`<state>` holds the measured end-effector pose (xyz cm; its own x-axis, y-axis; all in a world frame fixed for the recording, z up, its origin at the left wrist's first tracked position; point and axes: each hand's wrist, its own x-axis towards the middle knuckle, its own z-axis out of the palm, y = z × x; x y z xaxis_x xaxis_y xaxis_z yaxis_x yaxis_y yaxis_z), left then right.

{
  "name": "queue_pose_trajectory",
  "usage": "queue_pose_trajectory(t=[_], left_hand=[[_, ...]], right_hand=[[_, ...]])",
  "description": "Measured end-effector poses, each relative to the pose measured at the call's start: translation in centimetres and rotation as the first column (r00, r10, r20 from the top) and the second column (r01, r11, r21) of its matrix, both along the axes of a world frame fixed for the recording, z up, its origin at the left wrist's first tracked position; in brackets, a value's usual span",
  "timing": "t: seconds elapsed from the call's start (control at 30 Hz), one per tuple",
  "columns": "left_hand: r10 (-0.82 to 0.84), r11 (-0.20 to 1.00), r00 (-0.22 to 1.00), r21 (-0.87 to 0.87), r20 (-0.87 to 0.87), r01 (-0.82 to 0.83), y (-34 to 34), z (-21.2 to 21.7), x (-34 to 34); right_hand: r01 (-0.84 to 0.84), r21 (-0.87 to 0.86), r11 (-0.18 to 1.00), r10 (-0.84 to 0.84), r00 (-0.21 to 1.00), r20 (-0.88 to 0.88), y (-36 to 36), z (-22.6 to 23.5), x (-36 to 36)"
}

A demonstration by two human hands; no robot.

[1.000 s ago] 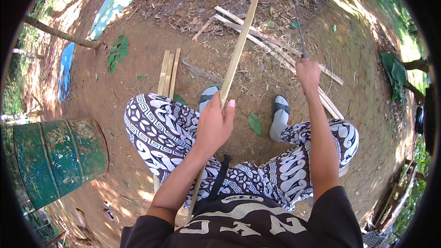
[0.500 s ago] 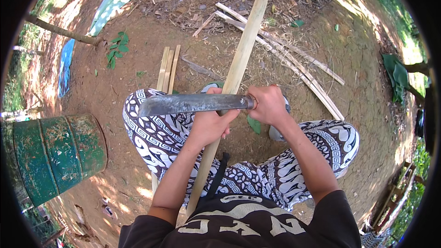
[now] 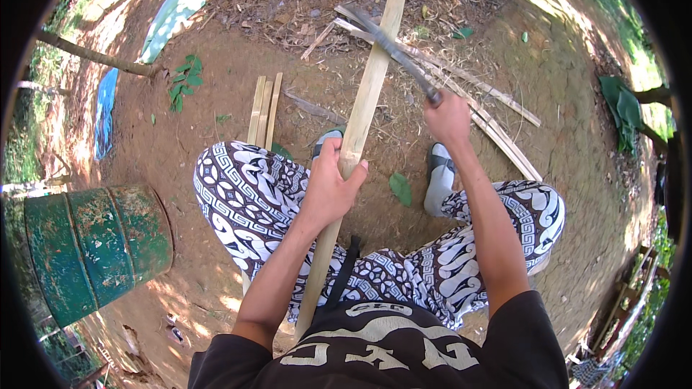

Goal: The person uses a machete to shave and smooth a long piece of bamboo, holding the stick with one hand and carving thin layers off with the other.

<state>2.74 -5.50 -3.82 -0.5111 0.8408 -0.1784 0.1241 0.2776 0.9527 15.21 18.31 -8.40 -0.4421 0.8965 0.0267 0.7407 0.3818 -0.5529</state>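
Note:
A long pale strip of split bamboo (image 3: 367, 90) slants from beside my lap out over the ground, its far end pointing away from me. My left hand (image 3: 333, 186) is closed round it at about knee level, thumb along the right edge. Gripped by its handle in my right hand (image 3: 448, 119) is a machete (image 3: 396, 52), right of the strip. The dark blade reaches up and left across the strip's far part, slightly blurred; whether it touches the bamboo I cannot tell.
Several thin split strips (image 3: 490, 130) lie on the dirt at the far right. Shorter strips (image 3: 264, 109) rest by my left knee. A rusty green drum (image 3: 101, 245) lies at the left, near a thin tree trunk (image 3: 101, 55) and blue plastic (image 3: 106, 112). Shavings litter the far ground.
My right hand has moved away from my left and outward, swinging the machete from crosswise above my left hand to the strip's far part. The left hand keeps hold of the bamboo.

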Motion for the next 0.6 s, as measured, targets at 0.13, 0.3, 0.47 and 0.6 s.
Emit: queue_pose_trajectory(t=[0.13,0.3,0.47,0.6], left_hand=[[0.033,0.993,0.99,-0.117,0.137,-0.017,0.6,2.4,-0.2],[0.058,0.998,0.942,-0.006,0.33,-0.059,0.4,2.1,-0.3],[-0.069,0.997,0.897,0.004,0.437,0.074,0.1,2.8,-0.5],[-0.156,0.986,0.912,0.003,0.379,0.167,-0.4,1.0,-0.3]], right_hand=[[0.189,0.072,0.979,-0.184,0.981,-0.062,0.7,2.7,0.2],[-0.085,-0.096,0.992,0.064,0.978,-0.198,-3.5,6.0,0.2],[-0.417,-0.067,0.906,0.407,0.905,-0.127,-6.6,4.9,0.4],[-0.532,0.064,0.845,0.535,0.842,-0.073,-8.9,4.6,-0.3]])
